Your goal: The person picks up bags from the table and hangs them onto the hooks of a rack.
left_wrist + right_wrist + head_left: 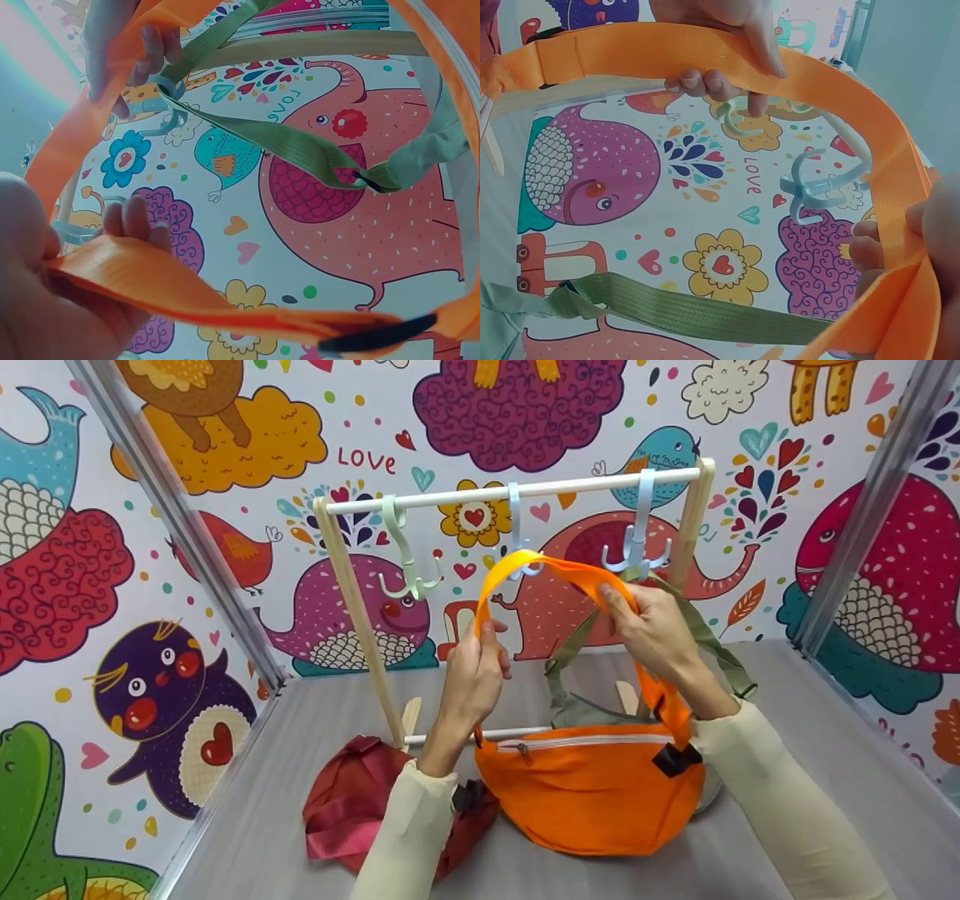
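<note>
An orange waist bag (pixel 592 795) hangs from its strap (pixel 517 561), which both hands hold up in an arch. My left hand (pixel 474 675) grips the left side of the strap, thumb over it and fingers behind, as the right wrist view shows. On the other side, my right hand (pixel 651 626) pinches the strap between thumb and fingers. The top of the arch overlaps the lower prongs of the middle light blue hook (pixel 514 521) in the head view. Behind the orange bag, a green bag's strap (pixel 694 619) loops up to the right-hand blue hook (pixel 637 536).
A wooden rack with a white top rail (pixel 450 498) carries the hooks, including a pale green hook (pixel 407 555) at left. A dark red bag (pixel 360 787) lies on the grey table (pixel 247 810), partly behind the left sleeve. Patterned walls and metal posts enclose the space.
</note>
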Action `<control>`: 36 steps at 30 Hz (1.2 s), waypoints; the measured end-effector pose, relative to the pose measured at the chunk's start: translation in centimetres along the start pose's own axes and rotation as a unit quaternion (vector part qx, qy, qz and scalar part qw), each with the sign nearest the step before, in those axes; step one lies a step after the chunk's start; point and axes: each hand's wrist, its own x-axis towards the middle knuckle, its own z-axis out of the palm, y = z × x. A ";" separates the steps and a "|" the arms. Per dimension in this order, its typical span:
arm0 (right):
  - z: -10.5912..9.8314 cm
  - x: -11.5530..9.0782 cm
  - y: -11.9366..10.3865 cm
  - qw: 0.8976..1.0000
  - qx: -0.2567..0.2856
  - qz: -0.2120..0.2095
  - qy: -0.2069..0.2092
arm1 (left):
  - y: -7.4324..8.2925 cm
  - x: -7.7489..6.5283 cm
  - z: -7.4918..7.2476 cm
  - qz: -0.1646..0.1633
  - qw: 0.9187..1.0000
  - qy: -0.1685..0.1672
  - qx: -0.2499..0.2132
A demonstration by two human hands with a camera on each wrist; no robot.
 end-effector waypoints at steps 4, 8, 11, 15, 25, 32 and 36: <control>0.3 0.1 0.0 1.000 -0.002 0.012 -0.001 | 0.1 0.1 0.0 -0.002 1.000 0.003 0.000; 0.1 0.2 0.0 1.000 -0.005 0.018 0.012 | 0.1 0.1 0.2 -0.006 1.000 -0.002 -0.006; -0.1 0.3 0.2 1.000 -0.002 0.020 0.021 | 0.2 0.1 0.3 -0.010 1.000 -0.009 -0.004; -0.1 0.4 0.6 0.999 0.002 0.025 0.031 | 0.1 0.1 0.6 -0.013 1.000 -0.022 -0.002; 0.5 0.7 1.2 0.998 0.003 0.047 0.050 | 0.1 -0.1 1.2 -0.029 0.999 -0.042 0.001; 0.8 1.0 1.2 0.996 -0.023 0.058 0.067 | 0.1 0.1 1.4 -0.020 0.999 -0.035 0.026; 1.0 1.2 1.0 0.995 -0.026 0.060 0.070 | 0.2 0.3 1.5 -0.019 0.999 -0.037 0.021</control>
